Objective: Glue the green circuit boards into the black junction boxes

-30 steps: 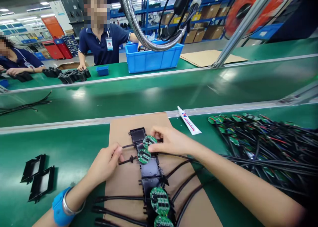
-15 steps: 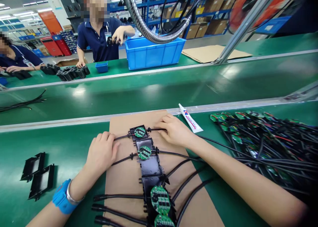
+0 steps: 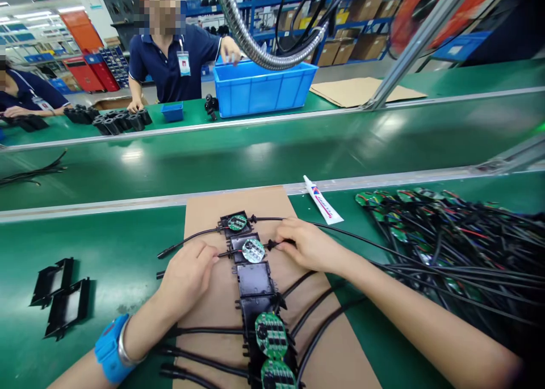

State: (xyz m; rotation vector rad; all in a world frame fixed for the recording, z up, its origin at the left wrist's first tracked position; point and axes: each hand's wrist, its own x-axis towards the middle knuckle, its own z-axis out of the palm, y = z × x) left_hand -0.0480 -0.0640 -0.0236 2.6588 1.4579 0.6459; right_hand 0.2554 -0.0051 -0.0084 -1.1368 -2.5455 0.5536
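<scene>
A row of black plastic housings (image 3: pixel 254 280) runs down a sheet of brown cardboard (image 3: pixel 204 304). Between my hands a round circuit board (image 3: pixel 253 250) with a black cable on each side sits over the second housing. My left hand (image 3: pixel 189 275) pinches its left cable, and my right hand (image 3: pixel 304 244) pinches the right cable close to its strain relief. In the farthest housing lies another green circuit board (image 3: pixel 237 222), with cables leading out both ways. Nearer me, two more green boards (image 3: pixel 271 335) rest over the housings.
A heap of cabled circuit boards (image 3: pixel 451 241) covers the right side. A white tube (image 3: pixel 322 200) lies past my right hand, two loose black housings (image 3: pixel 66 309) at left. Across the bench a co-worker (image 3: pixel 168 65) reaches into a blue bin (image 3: pixel 264 91).
Both hands have moved from the farthest board's cables to the second board's. That board has tilted and shows a paler face. The co-worker's hand has moved to the blue bin.
</scene>
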